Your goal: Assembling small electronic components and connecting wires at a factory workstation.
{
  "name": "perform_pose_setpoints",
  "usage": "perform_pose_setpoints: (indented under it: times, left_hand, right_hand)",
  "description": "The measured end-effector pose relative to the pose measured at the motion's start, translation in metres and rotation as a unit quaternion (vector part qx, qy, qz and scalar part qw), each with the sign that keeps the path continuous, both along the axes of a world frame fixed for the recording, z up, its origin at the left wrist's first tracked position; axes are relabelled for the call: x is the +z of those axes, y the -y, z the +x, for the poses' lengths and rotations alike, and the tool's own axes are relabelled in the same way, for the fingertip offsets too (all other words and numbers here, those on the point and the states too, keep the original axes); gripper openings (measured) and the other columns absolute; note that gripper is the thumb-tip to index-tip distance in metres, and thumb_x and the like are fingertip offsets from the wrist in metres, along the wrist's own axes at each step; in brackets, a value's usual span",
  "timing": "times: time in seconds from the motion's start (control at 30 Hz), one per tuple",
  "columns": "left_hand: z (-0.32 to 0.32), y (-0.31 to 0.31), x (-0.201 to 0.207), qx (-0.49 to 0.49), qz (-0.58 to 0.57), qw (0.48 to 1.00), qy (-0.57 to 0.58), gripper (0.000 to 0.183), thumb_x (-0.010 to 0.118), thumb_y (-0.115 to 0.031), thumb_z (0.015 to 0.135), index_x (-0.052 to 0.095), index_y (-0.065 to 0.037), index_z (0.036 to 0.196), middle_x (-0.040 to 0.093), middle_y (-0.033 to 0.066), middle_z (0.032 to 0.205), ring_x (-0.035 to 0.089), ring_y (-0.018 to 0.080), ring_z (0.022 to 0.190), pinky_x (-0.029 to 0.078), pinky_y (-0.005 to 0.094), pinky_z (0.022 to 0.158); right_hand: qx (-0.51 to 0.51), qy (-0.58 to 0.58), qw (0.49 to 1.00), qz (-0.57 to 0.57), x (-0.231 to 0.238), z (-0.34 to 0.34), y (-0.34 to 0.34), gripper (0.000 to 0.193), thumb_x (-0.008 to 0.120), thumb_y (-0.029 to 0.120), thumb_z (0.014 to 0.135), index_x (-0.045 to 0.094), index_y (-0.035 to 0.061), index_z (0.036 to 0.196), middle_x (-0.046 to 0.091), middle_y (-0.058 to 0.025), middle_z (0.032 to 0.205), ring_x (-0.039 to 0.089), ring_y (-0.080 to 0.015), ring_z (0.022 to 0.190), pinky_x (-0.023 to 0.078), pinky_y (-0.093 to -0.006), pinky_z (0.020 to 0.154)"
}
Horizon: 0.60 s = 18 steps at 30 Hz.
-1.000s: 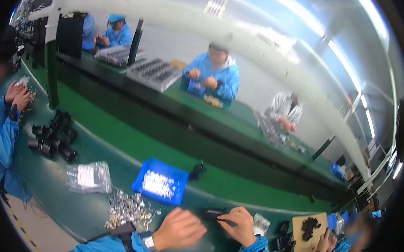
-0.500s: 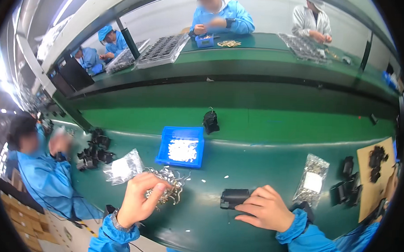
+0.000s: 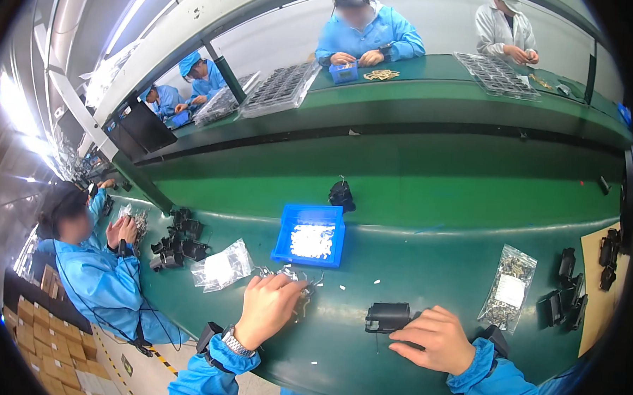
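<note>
My left hand [image 3: 269,308] reaches into a loose pile of small bent metal pieces [image 3: 285,272] left of the middle. Its fingers are curved and apart, with their tips among the pieces. My right hand [image 3: 439,338] grips the right end of a black plastic housing [image 3: 387,316], which lies lengthwise on the green table. The fingers and thumb close round that end and partly cover it. Beyond the pile stands a blue bin [image 3: 280,253] with many small white pieces [image 3: 313,241] in it.
Left of the pile lies a clear bag [image 3: 223,265]; a bag of metal parts [image 3: 508,287] lies at the right. Black housings sit in heaps at left [image 3: 180,241] and right [image 3: 565,296]. One black part [image 3: 341,195] stands behind the bin. A co-worker [image 3: 91,272] sits at the left.
My left hand has turned from thumb and forefinger close together over the pile to fingers reaching into it. My right hand stays on the housing. The whole view has shifted.
</note>
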<state>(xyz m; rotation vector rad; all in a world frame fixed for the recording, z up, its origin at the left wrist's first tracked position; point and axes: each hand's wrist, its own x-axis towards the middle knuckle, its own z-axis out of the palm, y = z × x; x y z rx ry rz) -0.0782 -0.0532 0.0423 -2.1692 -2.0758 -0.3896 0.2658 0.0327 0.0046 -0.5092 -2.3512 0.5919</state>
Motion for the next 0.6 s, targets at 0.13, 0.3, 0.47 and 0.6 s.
perform_pose_setpoints:
  times: [0.13,0.3,0.47,0.6]
  left_hand:
    - [-0.005,-0.004,-0.001,-0.029,-0.023,0.998,-0.059,0.02,0.08,-0.016,0.088,0.084,-0.022,0.106,0.068,-0.0028,0.092,0.068,0.0221,0.086,0.046,0.0397,0.073]
    - [-0.01,-0.006,0.001,-0.038,-0.005,0.998,-0.047,0.013,0.083,-0.016,0.084,0.083,-0.019,0.097,0.071,-0.0018,0.091,0.068,0.0227,0.085,0.048,0.0399,0.075]
    - [-0.018,-0.01,0.008,-0.032,0.028,0.998,0.034,0.008,0.081,-0.014,0.083,0.079,-0.015,0.091,0.073,0.0018,0.085,0.068,0.0253,0.082,0.051,0.0415,0.073]
    - [-0.014,-0.008,0.042,0.03,-0.029,0.986,0.163,0.012,0.081,-0.009,0.088,0.077,-0.007,0.099,0.077,0.0097,0.086,0.073,0.0288,0.077,0.057,0.0412,0.069]
  right_hand:
    - [0.016,0.0,1.0,-0.005,-0.002,0.0,-0.002,0.015,0.089,0.028,0.086,0.082,0.0174,0.094,0.073,0.0063,0.082,0.061,-0.0137,0.072,0.043,-0.0313,0.068]
    - [0.011,0.007,1.0,-0.003,0.002,0.001,-0.003,0.014,0.088,0.027,0.087,0.083,0.0172,0.094,0.073,0.0058,0.082,0.062,-0.0139,0.073,0.044,-0.0311,0.069]
    - [0.016,0.006,1.0,-0.012,0.0,-0.001,-0.003,0.014,0.088,0.027,0.086,0.082,0.0168,0.094,0.073,0.0055,0.082,0.063,-0.0142,0.074,0.045,-0.0308,0.07]
    - [0.018,0.009,1.0,-0.015,-0.002,0.0,-0.004,0.014,0.088,0.026,0.086,0.082,0.0167,0.094,0.073,0.0055,0.082,0.064,-0.0143,0.074,0.045,-0.0309,0.07]
